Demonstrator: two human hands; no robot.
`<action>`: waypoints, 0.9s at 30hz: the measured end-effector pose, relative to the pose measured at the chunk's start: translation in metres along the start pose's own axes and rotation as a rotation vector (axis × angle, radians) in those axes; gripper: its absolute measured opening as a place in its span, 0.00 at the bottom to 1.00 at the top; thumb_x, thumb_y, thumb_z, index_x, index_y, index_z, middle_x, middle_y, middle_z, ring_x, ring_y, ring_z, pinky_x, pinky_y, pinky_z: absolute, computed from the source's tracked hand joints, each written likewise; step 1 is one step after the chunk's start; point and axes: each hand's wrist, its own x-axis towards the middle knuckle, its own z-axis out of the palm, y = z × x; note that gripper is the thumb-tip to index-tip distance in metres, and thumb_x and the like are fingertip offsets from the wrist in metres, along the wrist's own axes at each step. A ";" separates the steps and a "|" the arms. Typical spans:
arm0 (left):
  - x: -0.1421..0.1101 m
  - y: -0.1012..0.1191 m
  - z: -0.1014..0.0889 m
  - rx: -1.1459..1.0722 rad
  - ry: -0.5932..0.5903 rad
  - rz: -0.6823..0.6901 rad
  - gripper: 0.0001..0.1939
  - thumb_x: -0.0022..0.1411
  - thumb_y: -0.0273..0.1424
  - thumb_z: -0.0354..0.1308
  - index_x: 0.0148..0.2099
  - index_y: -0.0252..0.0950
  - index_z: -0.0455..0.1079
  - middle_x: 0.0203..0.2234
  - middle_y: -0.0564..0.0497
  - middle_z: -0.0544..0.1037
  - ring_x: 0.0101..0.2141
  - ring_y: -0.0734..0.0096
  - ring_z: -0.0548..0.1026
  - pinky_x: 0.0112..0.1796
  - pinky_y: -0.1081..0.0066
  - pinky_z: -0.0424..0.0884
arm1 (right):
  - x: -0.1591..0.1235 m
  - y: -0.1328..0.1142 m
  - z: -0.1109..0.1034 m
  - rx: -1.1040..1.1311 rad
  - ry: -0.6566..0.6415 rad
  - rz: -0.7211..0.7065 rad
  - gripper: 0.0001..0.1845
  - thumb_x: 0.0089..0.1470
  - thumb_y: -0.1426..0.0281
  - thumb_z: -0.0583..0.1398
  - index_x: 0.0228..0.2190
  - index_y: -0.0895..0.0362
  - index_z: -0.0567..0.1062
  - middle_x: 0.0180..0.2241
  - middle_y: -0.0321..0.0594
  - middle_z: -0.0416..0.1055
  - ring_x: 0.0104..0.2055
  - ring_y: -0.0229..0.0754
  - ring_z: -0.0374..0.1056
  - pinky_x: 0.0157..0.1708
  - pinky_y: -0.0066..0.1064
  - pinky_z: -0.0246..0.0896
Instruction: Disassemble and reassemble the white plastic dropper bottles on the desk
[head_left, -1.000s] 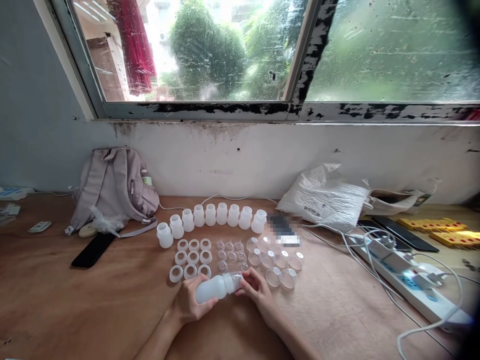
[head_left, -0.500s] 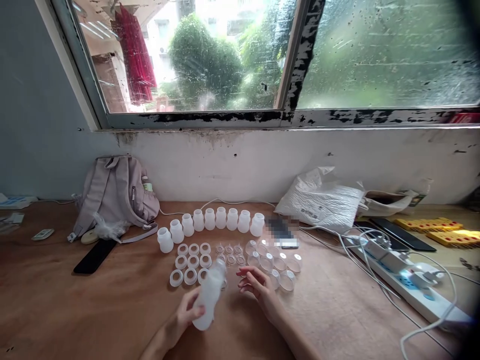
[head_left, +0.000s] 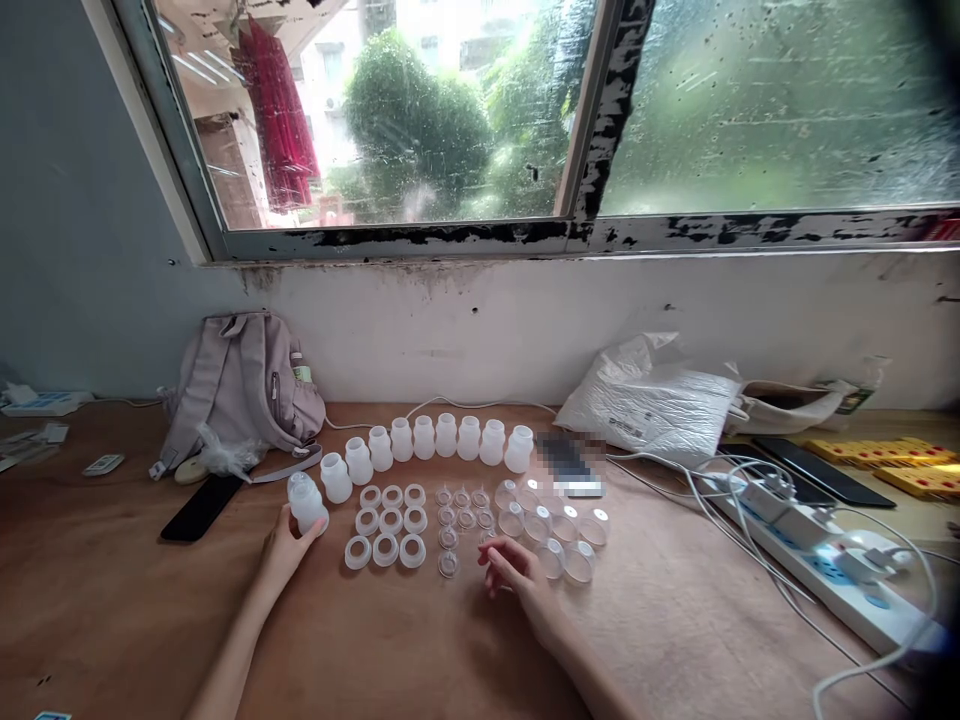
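The bottle (head_left: pixel 304 502) was gripped round its side by the left hand (head_left: pixel 291 542), just left of the other bottles (head_left: pixel 424 437), probably for steadiness. Right hand (head_left: pixel 514 570) was held loose, nothing visible inside, near caps (head_left: pixel 565 524) grouped likely for easy grabbing.

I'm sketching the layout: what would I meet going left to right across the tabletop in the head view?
Small white gadget, flat black device, bottle in the left hand, white rings, small clear pieces, clear domed caps, power strip.
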 end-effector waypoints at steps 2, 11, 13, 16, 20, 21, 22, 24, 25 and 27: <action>0.003 -0.007 0.004 0.014 -0.041 -0.013 0.25 0.43 0.45 0.57 0.40 0.36 0.62 0.32 0.46 0.75 0.35 0.56 0.75 0.35 0.64 0.69 | 0.000 0.001 0.001 -0.023 -0.012 -0.008 0.18 0.45 0.55 0.58 0.29 0.58 0.71 0.25 0.37 0.67 0.22 0.35 0.63 0.21 0.28 0.61; -0.007 0.023 -0.009 0.093 0.487 0.402 0.38 0.47 0.45 0.57 0.55 0.30 0.52 0.53 0.34 0.57 0.53 0.50 0.58 0.49 0.57 0.58 | 0.001 0.011 0.004 -0.098 -0.027 -0.017 0.18 0.45 0.55 0.57 0.30 0.57 0.70 0.25 0.35 0.66 0.20 0.34 0.62 0.18 0.26 0.58; -0.012 0.045 -0.017 0.185 0.416 0.468 0.25 0.53 0.41 0.53 0.50 0.34 0.59 0.44 0.41 0.68 0.46 0.56 0.67 0.45 0.61 0.62 | 0.001 0.013 0.004 -0.175 -0.010 -0.038 0.17 0.48 0.56 0.55 0.29 0.57 0.69 0.23 0.34 0.65 0.19 0.33 0.60 0.17 0.25 0.55; -0.013 0.075 -0.020 0.278 0.099 0.443 0.15 0.59 0.38 0.47 0.46 0.40 0.64 0.24 0.53 0.73 0.25 0.68 0.73 0.30 0.71 0.65 | -0.002 0.017 0.006 -0.416 0.029 -0.169 0.14 0.52 0.60 0.53 0.26 0.57 0.69 0.21 0.34 0.63 0.21 0.35 0.59 0.20 0.26 0.55; -0.017 0.096 -0.003 0.244 -0.052 0.379 0.16 0.58 0.37 0.46 0.47 0.38 0.63 0.22 0.53 0.74 0.25 0.68 0.73 0.27 0.73 0.64 | -0.007 0.021 0.009 -0.688 0.020 -0.347 0.11 0.53 0.65 0.52 0.26 0.57 0.70 0.23 0.37 0.66 0.25 0.37 0.61 0.25 0.28 0.56; -0.021 0.099 0.004 0.221 -0.066 0.393 0.14 0.59 0.36 0.46 0.45 0.38 0.64 0.23 0.53 0.74 0.26 0.68 0.73 0.27 0.73 0.65 | -0.007 0.022 0.010 -0.716 0.015 -0.363 0.10 0.54 0.66 0.52 0.27 0.56 0.70 0.24 0.38 0.67 0.25 0.38 0.61 0.25 0.28 0.56; -0.027 0.100 0.010 0.190 -0.085 0.428 0.14 0.59 0.36 0.45 0.44 0.39 0.65 0.25 0.52 0.74 0.27 0.68 0.73 0.28 0.73 0.65 | -0.007 0.023 0.010 -0.736 0.013 -0.375 0.09 0.54 0.67 0.52 0.28 0.56 0.70 0.25 0.38 0.67 0.25 0.38 0.62 0.25 0.28 0.56; -0.045 0.103 0.024 0.140 -0.128 0.569 0.12 0.59 0.36 0.46 0.42 0.39 0.66 0.30 0.50 0.74 0.32 0.67 0.72 0.33 0.71 0.66 | -0.006 0.027 0.011 -0.772 0.010 -0.389 0.09 0.54 0.68 0.51 0.31 0.56 0.70 0.26 0.39 0.67 0.26 0.38 0.63 0.26 0.29 0.58; -0.055 0.105 0.030 0.139 -0.166 0.660 0.11 0.58 0.36 0.48 0.40 0.39 0.67 0.33 0.49 0.74 0.36 0.66 0.71 0.37 0.69 0.65 | -0.005 0.029 0.011 -0.794 0.006 -0.393 0.09 0.54 0.68 0.50 0.32 0.56 0.70 0.27 0.39 0.67 0.26 0.38 0.63 0.27 0.29 0.58; -0.073 0.107 0.041 0.177 -0.197 0.747 0.12 0.54 0.36 0.53 0.41 0.39 0.67 0.37 0.48 0.73 0.40 0.62 0.69 0.42 0.63 0.63 | -0.002 0.033 0.012 -0.854 -0.012 -0.402 0.10 0.55 0.68 0.50 0.35 0.55 0.69 0.29 0.40 0.67 0.29 0.39 0.64 0.29 0.29 0.59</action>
